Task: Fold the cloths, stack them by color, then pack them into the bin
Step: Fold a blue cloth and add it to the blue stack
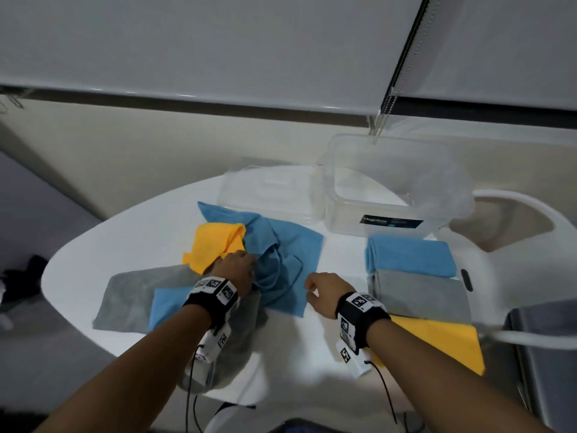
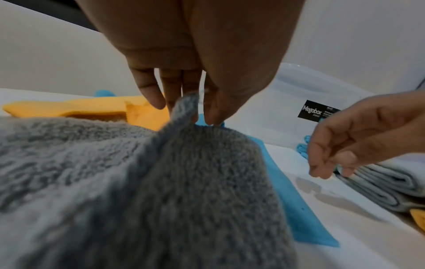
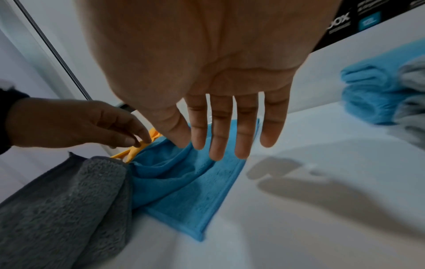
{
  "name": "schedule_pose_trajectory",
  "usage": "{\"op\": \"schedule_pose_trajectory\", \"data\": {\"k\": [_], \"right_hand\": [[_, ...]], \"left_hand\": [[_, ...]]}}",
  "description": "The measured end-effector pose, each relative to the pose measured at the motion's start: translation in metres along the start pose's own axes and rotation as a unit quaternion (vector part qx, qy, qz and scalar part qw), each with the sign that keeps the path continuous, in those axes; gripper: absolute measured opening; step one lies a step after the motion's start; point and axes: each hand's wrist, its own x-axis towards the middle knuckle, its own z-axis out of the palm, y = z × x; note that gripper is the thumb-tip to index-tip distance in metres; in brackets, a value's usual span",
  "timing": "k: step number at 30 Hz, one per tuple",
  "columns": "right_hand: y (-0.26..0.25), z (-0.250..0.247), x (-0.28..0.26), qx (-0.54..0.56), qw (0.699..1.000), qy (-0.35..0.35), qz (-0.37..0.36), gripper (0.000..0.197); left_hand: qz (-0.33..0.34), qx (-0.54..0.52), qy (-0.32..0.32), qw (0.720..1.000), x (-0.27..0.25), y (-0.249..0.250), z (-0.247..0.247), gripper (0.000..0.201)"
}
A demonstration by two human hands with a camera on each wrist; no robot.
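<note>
The two forearms enter from the bottom edge of the head view, each with a black wrist band [image 1: 212, 296] that carries printed markers. The left hand [image 1: 235, 270] is at the centre of the frame; its fingertips [image 2: 207, 111] pinch a raised fold of the gray cloth [image 2: 138, 191], and this cloth hangs down toward the lower left. The right hand [image 1: 323, 290] hovers to the right of centre, above the white table [image 1: 331, 348]. Its fingers [image 3: 220, 131] are straight and a little apart, and it holds nothing.

Under and behind the left hand, a loose blue cloth [image 1: 290, 260] lies crumpled, and a loose orange cloth [image 1: 215, 245] lies on its left side. In the right part of the frame, three folded piles stand in a row, each touching the next: the blue pile [image 1: 412, 256], the gray pile [image 1: 421, 292] and the orange pile [image 1: 443, 342]. The clear plastic bin [image 1: 396, 189] stands behind them, upper right of centre, with its lid [image 1: 271, 192] flat beside it on the left.
</note>
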Motion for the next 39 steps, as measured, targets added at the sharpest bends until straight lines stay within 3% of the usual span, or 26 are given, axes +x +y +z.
{"op": "schedule_pose_trajectory", "data": {"k": [4,9,16,20,25,32,35,39], "right_hand": [[-0.023,0.008,0.018,-0.012,1.000,-0.018,-0.005,0.045],[-0.040,0.023,0.031,-0.031,0.998,-0.032,-0.044,0.069],[-0.056,0.037,0.043,-0.038,0.999,-0.027,-0.026,0.062],[-0.060,0.032,0.045,0.010,1.000,0.010,-0.012,0.058],[-0.059,0.013,0.035,0.083,0.993,0.085,0.011,0.033],[-0.057,-0.015,0.020,0.211,0.959,0.187,0.031,0.004],[-0.057,-0.033,0.010,0.240,0.944,0.226,0.024,0.010],[-0.062,-0.062,-0.006,0.327,0.904,0.274,-0.020,0.027]], "left_hand": [[0.036,0.027,0.016,0.999,0.007,0.009,0.000,0.031],[0.030,0.083,-0.046,0.995,0.015,0.016,0.002,0.035],[0.037,0.037,-0.066,0.996,0.022,0.008,0.000,0.041],[0.038,0.002,-0.036,0.999,0.023,0.002,-0.010,0.034],[0.038,-0.099,0.033,0.994,0.025,0.000,-0.033,0.024],[0.017,-0.233,0.107,0.966,0.021,0.010,-0.071,0.012],[0.024,-0.288,0.160,0.944,0.017,0.013,-0.094,0.015],[0.031,-0.339,0.237,0.910,0.010,0.014,-0.133,0.036]]}}
